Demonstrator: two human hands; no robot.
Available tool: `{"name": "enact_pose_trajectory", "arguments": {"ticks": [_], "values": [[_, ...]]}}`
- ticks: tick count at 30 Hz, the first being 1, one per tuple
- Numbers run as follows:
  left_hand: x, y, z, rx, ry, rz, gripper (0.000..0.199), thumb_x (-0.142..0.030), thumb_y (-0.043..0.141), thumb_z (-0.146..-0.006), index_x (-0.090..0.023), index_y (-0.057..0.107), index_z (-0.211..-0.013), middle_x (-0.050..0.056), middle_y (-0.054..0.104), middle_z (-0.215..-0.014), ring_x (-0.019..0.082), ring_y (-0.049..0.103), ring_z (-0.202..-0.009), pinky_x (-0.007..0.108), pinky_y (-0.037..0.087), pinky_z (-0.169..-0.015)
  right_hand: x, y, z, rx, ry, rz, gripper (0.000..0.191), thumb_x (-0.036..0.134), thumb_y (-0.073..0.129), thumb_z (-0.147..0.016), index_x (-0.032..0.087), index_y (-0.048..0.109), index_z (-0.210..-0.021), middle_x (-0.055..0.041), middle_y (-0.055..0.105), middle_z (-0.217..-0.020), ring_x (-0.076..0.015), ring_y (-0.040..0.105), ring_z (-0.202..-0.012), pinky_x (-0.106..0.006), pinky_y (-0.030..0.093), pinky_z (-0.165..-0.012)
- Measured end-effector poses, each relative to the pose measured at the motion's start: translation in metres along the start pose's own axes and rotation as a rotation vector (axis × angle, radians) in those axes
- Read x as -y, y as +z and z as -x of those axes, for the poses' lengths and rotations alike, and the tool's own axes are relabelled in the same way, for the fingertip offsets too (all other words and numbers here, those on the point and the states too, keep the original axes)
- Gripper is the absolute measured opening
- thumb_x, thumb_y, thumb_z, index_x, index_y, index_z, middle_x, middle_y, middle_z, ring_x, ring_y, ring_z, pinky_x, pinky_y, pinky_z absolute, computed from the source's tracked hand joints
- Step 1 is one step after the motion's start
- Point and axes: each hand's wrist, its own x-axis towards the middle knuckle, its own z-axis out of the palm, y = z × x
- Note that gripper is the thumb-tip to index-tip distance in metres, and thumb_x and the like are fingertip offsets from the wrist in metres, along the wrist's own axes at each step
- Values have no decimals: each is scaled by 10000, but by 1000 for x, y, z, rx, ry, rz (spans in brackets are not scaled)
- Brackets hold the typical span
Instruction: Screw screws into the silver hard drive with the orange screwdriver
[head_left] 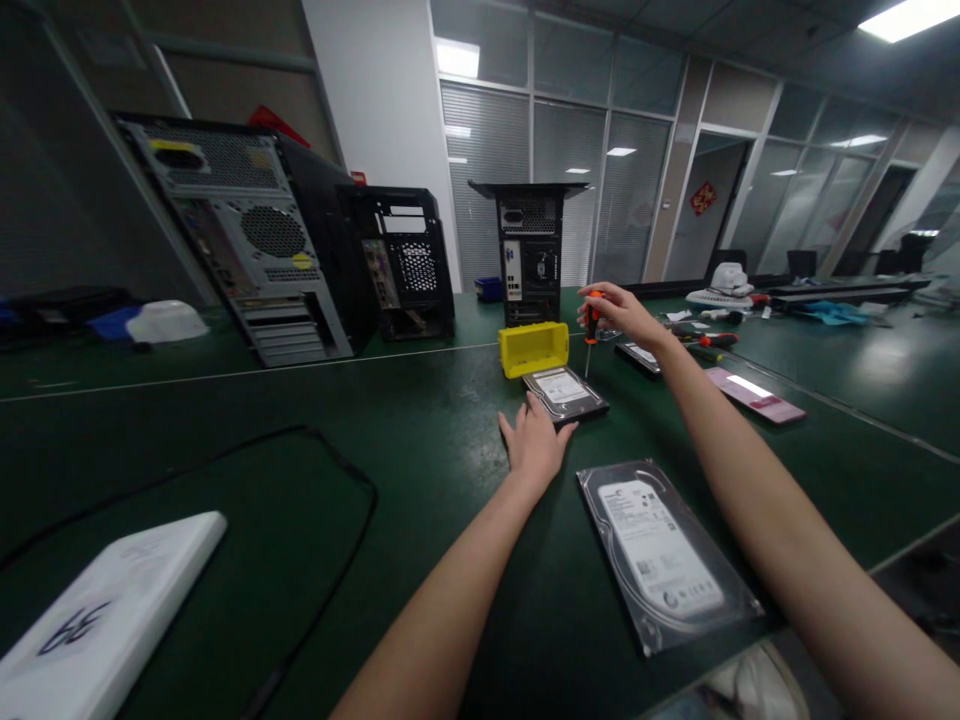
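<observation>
My right hand [611, 308] is wrapped round the orange and black handle of a screwdriver [592, 322]. The screwdriver stands nearly upright, its tip at the far right edge of a hard drive [564, 390]. Fingers apart, my left hand [535, 436] rests at the near edge of that drive, touching it. Just behind the drive a yellow plastic box [534, 350] stands on its side. A larger-looking hard drive [660, 550] in a clear bag lies nearer to me, between my forearms.
Computer cases [247, 240] stand at the back left, another [531, 250] at the back centre. A third drive [641, 357], a pink phone-like slab [756, 395] and tools [712, 341] lie right. A white box [112, 610] and black cable [367, 480] are left.
</observation>
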Motion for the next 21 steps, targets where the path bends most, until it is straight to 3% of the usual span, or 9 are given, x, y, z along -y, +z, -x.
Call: {"name": "enact_pose_trajectory", "arguments": {"ticks": [4, 8, 13, 21], "values": [[0, 0, 0, 9, -2, 4, 753, -491, 482, -920, -1, 277, -1453, 264, 453, -1427, 304, 408, -1357, 556, 200, -1149, -3, 4, -3, -63, -44, 54, 529, 425, 642, -806, 275, 456, -1278, -11, 607, -894, -130, 653, -699, -256, 528, -616], [0, 1, 0, 9, -4, 6, 762, -494, 493, -912, -3, 278, -1455, 264, 461, -1421, 303, 406, -1359, 551, 198, -1150, -1, 7, -2, -77, -52, 101, 321, 431, 644, -796, 200, 568, -1006, -13, 578, -837, -134, 656, -685, -235, 496, -563], [0, 1, 0, -3, -5, 11, 757, -499, 484, -915, -5, 284, -1453, 264, 479, -1406, 305, 416, -1347, 551, 195, -1150, 5, 10, 1, -125, -45, 53, 294, 397, 687, -756, 193, 495, -847, -9, 578, -805, -129, 647, -650, -256, 512, -577], [1, 1, -1, -8, -6, 13, 748, -496, 478, -919, -4, 285, -1449, 262, 470, -1415, 304, 420, -1346, 550, 200, -1149, -5, 8, 0, -92, -57, 29, 300, 424, 647, -801, 227, 471, -943, 21, 582, -682, -126, 614, -573, -297, 537, -594]]}}
